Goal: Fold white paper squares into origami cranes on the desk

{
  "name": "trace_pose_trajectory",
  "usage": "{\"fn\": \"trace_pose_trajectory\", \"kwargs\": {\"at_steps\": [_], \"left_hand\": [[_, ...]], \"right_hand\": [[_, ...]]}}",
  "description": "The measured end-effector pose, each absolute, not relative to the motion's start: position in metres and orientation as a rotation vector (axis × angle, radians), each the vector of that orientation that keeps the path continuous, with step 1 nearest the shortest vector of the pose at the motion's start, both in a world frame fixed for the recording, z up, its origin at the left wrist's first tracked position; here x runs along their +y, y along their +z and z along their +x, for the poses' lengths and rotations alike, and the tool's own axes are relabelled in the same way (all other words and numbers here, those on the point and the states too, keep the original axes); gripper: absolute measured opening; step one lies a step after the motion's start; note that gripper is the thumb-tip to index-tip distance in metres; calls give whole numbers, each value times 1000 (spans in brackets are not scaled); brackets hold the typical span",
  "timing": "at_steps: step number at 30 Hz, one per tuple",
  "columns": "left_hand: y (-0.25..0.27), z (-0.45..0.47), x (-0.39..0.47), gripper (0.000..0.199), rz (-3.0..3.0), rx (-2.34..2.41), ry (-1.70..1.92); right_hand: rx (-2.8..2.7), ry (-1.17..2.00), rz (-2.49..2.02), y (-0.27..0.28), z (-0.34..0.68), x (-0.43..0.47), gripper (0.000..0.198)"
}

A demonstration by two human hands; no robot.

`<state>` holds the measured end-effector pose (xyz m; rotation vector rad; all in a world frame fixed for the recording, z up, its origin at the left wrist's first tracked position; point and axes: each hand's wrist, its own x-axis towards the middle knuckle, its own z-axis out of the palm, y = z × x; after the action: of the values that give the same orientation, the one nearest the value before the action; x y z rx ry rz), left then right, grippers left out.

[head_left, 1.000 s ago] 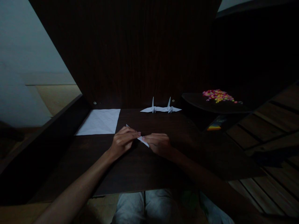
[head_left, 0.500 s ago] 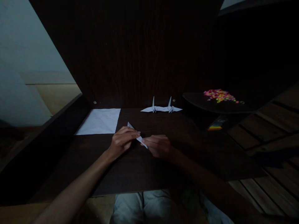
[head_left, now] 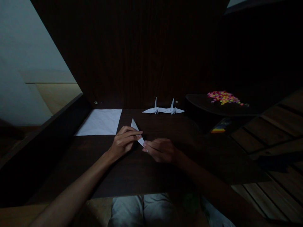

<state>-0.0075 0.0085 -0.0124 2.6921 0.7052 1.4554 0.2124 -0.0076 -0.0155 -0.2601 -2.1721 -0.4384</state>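
Note:
A narrow piece of folded white paper (head_left: 135, 125) slants between my two hands above the dark tabletop. My left hand (head_left: 123, 139) pinches it near the middle, with thumb and fingers closed on it. On its lower end, my right hand (head_left: 161, 149) has its thumb and fingertips closed. The paper's upper tip points away from me and sticks out past the left fingers. Behind my hands stand two white origami cranes (head_left: 156, 110) side by side, wings nearly touching. The fingers hide parts of the folded paper.
A flat, creased white sheet (head_left: 100, 122) lies at the left of the desk (head_left: 113, 179), beside a raised side panel (head_left: 42, 138). On a rounded shelf (head_left: 201, 105) at the right sits a heap of small colourful pieces (head_left: 224, 97). Something rainbow-coloured (head_left: 218, 130) shows below.
The folded paper has turned a little more upright, and its upper tip sticks out further beyond my left fingers. Both hands keep hold of it.

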Motion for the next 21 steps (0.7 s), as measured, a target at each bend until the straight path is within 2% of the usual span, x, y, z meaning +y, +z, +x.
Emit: {"fn": "trace_pose_trajectory", "kwargs": {"at_steps": [8, 11, 15, 21], "left_hand": [[-9, -6, 3, 32, 2710, 691, 1423], [-6, -4, -1, 32, 2645, 726, 1467], [0, 1, -3, 22, 2398, 808, 1665], [5, 4, -3, 7, 2042, 1065, 1675]], "right_hand": [[-2190, -474, -177, -16, 215, -9, 27], [-2145, -369, -306, -14, 213, -10, 32], [-2008, -281, -597, -16, 210, -6, 44], [-1834, -126, -919, -17, 205, 4, 42]]}}
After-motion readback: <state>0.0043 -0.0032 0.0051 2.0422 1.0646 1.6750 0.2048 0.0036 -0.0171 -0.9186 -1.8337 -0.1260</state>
